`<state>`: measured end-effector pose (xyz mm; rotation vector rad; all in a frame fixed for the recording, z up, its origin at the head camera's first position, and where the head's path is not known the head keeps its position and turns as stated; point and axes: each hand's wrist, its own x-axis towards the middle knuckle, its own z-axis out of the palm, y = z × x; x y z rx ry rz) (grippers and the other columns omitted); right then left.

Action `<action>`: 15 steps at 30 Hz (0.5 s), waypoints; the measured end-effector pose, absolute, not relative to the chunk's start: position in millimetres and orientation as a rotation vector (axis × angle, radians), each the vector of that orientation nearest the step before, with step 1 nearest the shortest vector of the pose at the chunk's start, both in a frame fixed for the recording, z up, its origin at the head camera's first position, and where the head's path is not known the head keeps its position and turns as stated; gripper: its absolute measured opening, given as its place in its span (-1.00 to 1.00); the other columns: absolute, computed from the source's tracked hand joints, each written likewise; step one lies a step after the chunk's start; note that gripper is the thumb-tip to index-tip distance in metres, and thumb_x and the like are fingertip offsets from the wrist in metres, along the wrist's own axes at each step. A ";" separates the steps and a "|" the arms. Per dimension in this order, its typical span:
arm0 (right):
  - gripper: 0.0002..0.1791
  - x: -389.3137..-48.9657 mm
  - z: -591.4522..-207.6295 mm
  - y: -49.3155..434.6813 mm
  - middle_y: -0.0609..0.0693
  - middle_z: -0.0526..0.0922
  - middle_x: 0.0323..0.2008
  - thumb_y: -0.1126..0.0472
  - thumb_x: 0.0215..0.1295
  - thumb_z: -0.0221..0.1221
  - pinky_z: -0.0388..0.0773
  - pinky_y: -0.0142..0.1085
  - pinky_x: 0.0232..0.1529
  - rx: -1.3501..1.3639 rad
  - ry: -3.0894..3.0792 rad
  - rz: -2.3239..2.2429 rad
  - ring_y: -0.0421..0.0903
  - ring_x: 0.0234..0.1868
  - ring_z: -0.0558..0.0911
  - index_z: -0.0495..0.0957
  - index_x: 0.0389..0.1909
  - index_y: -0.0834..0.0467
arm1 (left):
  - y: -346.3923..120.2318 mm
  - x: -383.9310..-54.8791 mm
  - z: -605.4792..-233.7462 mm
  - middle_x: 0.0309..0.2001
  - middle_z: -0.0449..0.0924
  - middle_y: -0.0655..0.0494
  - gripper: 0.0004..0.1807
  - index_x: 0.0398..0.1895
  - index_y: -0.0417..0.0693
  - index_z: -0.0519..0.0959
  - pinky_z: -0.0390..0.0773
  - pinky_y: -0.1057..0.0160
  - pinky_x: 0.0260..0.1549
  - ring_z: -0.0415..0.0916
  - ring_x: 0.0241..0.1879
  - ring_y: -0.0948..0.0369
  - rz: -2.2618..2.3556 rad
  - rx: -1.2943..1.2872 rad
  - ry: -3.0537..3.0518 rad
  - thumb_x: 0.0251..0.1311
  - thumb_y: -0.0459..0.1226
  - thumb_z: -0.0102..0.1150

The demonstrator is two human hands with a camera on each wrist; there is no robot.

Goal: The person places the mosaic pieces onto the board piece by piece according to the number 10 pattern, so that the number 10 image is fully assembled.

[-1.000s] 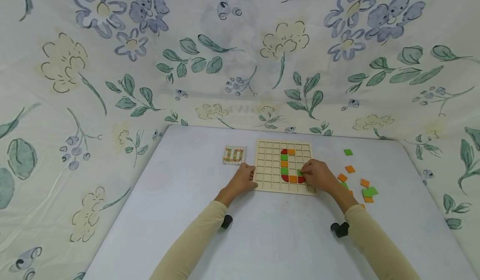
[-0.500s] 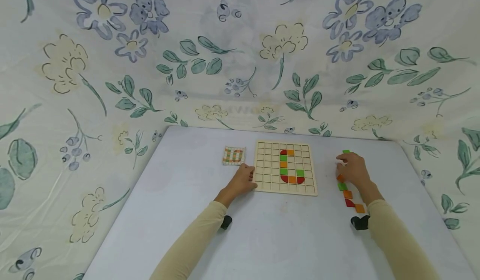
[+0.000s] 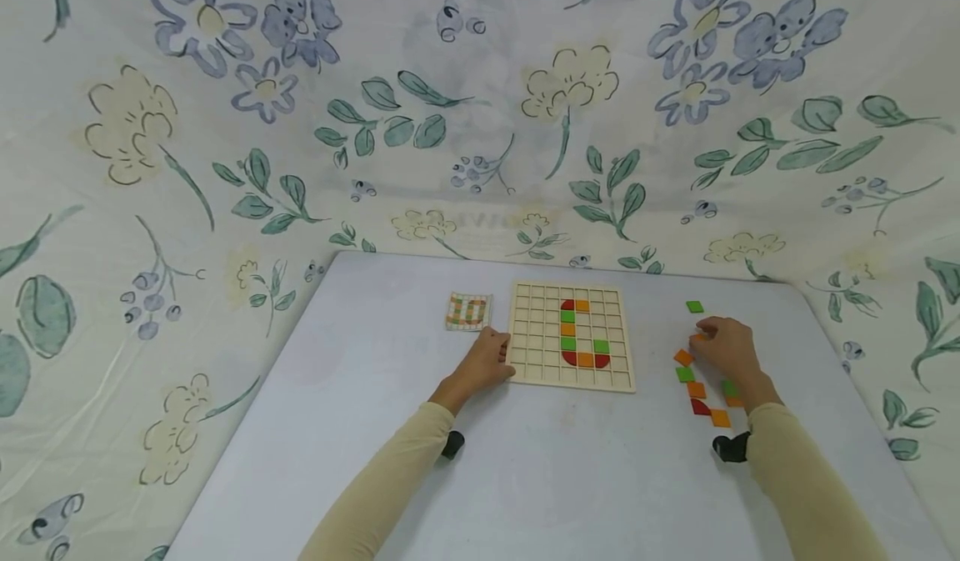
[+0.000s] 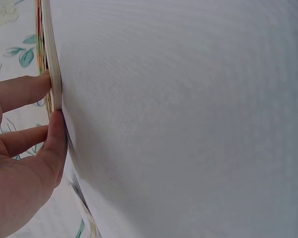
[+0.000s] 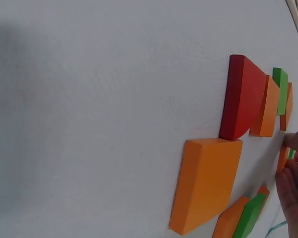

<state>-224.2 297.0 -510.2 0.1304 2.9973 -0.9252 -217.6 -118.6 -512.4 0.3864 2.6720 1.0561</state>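
My left hand (image 3: 483, 363) holds the left edge of a square wooden grid board (image 3: 534, 340), its thumb and fingers at the rim in the left wrist view. Red, orange and green pieces sit in the board's cells; a green square tile (image 3: 602, 347) lies above a rounded red piece (image 3: 602, 361) on the right of the shape. To the right of the board, my right hand (image 3: 729, 351) pinches an orange square tile (image 5: 282, 158) among the loose ones. That tile is mostly covered by the fingers in the head view.
A small pattern card (image 3: 468, 311) lies left of the board. Loose tiles are scattered at the right: a green one (image 3: 695, 307) at the back, a red rounded piece (image 3: 701, 408) and an orange tile (image 3: 720, 418) at the front. Floral cloth (image 3: 480, 127) hangs behind the table.
My right hand has let go of the green tile on the board and moved right to the loose tiles, where it now pinches an orange one. My left hand has stayed at the board's edge.
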 end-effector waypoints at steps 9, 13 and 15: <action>-0.58 -224.4 -508.2 296.4 0.39 0.58 -0.06 0.29 0.24 0.23 0.45 0.11 0.06 0.157 2.989 -0.941 0.26 -0.03 0.51 0.51 0.04 0.48 | -119.2 -218.3 -511.5 -0.07 0.31 -0.09 -0.39 0.20 -0.41 0.40 0.51 0.19 -0.08 0.44 -0.11 0.10 1.062 0.383 2.677 0.03 -0.48 0.37; -0.57 -225.4 -508.9 296.5 0.40 0.57 -0.04 0.29 0.23 0.25 0.42 0.12 0.09 0.168 2.986 -0.943 0.27 0.00 0.50 0.51 0.04 0.48 | -120.2 -217.3 -510.7 -0.11 0.31 -0.10 -0.40 0.17 -0.46 0.41 0.52 0.22 -0.11 0.43 -0.15 0.11 1.106 0.427 2.673 0.00 -0.50 0.37; -0.57 -225.8 -509.7 295.8 0.39 0.57 -0.03 0.29 0.22 0.25 0.42 0.12 0.09 0.174 2.985 -0.940 0.27 0.01 0.49 0.51 0.05 0.48 | -120.4 -216.6 -510.8 -0.13 0.31 -0.10 -0.41 0.15 -0.48 0.41 0.52 0.24 -0.13 0.44 -0.16 0.12 1.114 0.437 2.672 -0.01 -0.51 0.36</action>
